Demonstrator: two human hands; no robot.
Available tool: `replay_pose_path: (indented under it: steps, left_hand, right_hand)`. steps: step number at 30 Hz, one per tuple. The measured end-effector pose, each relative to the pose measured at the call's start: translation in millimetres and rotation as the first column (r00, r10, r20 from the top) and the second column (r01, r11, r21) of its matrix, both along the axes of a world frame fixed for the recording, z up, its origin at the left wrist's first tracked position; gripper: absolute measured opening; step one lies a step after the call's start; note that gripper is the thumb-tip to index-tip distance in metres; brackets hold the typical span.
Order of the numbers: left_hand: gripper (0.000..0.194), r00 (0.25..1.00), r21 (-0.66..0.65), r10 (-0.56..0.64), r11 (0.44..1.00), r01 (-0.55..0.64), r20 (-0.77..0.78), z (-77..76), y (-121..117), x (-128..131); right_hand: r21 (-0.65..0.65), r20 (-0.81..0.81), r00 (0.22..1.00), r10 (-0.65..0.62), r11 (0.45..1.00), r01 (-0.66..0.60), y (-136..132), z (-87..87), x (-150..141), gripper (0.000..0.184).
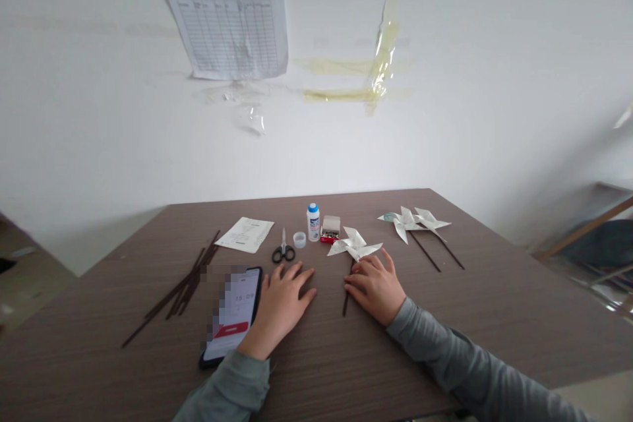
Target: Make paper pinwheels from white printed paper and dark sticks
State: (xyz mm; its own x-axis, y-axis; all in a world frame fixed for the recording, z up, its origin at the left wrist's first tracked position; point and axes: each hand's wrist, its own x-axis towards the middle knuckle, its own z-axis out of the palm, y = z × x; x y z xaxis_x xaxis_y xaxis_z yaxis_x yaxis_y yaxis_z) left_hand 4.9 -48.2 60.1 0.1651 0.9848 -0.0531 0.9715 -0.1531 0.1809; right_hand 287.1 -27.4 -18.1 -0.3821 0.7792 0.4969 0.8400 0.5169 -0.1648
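Note:
My left hand [283,303] lies flat on the table with its fingers spread, holding nothing. Its wrist is beside the right edge of a phone [237,316], and a pair of scissors [283,252] with black handles lies just beyond its fingertips. Fingers of my right hand [376,285] rest loosely over the dark stick of a paper pinwheel [355,246], just below its white blades. The hand does not visibly grip the stick, whose lower end shows below the fingers. Two more pinwheels [406,221] lie farther right, partly overlapping.
Several dark sticks [185,283] lie crossed at left, near folded printed paper [246,235]. Past my hands stand a white glue bottle [313,224] with a blue cap, a small clear cap [299,240] and an opened small red box [330,231]. A wall [346,151] borders the table's far edge.

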Motion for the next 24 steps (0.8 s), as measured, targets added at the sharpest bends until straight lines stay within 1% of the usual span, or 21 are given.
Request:
replay_pose_path:
  steps: [5,9,12,14,15,19,24]
  left_hand:
    - [0.059,1.0,-0.026,-0.011,1.0,0.01,-0.029,5.3,-2,1]
    - [0.059,1.0,-0.023,-0.008,1.0,0.008,-0.026,5.8,-2,1]
    - [0.059,1.0,-0.022,-0.005,1.0,0.004,-0.015,4.0,-1,0]
    - [0.058,1.0,-0.014,-0.005,1.0,0.005,-0.003,2.3,0,-1]
    - [0.058,1.0,-0.007,-0.007,1.0,0.007,0.001,1.6,0,-1]
    - [0.057,1.0,0.005,-0.017,1.0,0.017,0.012,1.1,0,-2]
    - [0.058,1.0,-0.022,0.005,1.0,-0.004,0.006,6.3,-2,1]
  right_hand:
    - [-0.015,-0.03,0.995,-0.091,0.996,0.09,13,-7.7,20,0.028]
    - [-0.058,-0.023,0.984,-0.176,0.983,0.175,31,-11.5,35,0.033]
    - [-0.045,-0.02,0.966,-0.257,0.966,0.256,47,-14.0,46,0.032]
    - [-0.033,-0.03,0.939,-0.343,0.939,0.342,55,-15.1,54,0.033]
    - [-0.037,-0.034,0.931,-0.362,0.932,0.361,59,-15.2,59,0.033]
    - [-0.063,-0.034,0.936,-0.351,0.935,0.348,69,-9.5,80,0.035]
    - [-0.167,-0.014,0.91,-0.415,0.898,0.408,74,4.3,102,0.04]
